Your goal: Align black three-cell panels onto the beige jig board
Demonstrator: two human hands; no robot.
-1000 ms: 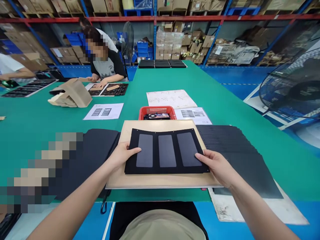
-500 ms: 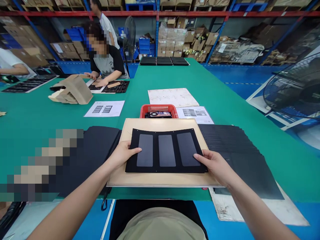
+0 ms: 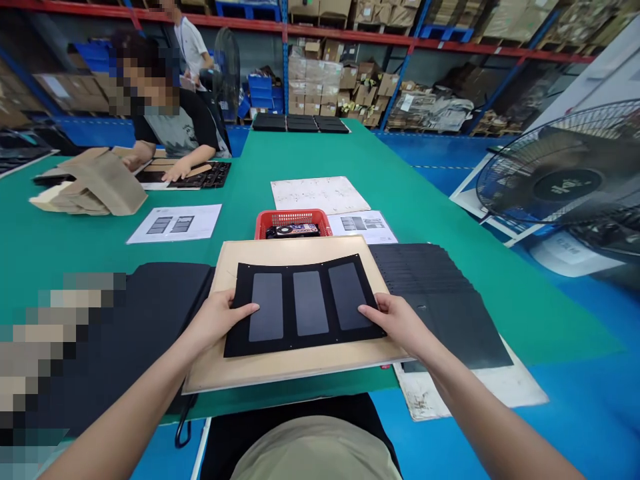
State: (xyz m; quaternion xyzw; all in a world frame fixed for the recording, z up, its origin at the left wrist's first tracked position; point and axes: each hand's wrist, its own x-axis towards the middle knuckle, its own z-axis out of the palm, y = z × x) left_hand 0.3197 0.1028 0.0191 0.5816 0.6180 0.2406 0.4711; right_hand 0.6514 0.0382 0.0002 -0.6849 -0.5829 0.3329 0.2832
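Observation:
A black sheet with three dark grey rectangles [image 3: 310, 303] is held over a pale wooden board [image 3: 210, 380]. My left hand [image 3: 217, 320] grips its left edge, thumb on top beside the left rectangle and fingers curled underneath. At the right edge, my right hand [image 3: 400, 321] pinches it with the thumb across the right rectangle. The sheet bows slightly at its far edge, and small holes dot the border. Whether it touches the board, I cannot tell.
Black sheets lie in stacks at the left [image 3: 150, 320] and right [image 3: 450, 313] of the board. Behind it stand a red basket [image 3: 260, 227] and printed papers [image 3: 175, 223]. A co-worker [image 3: 175, 127] handles pieces at far left. A large fan [image 3: 565, 180] stands at right.
My view has turned right, so the scene sits further left. Both hands keep hold of the black sheet, which appears slightly rotated. The co-worker's hands have moved a little.

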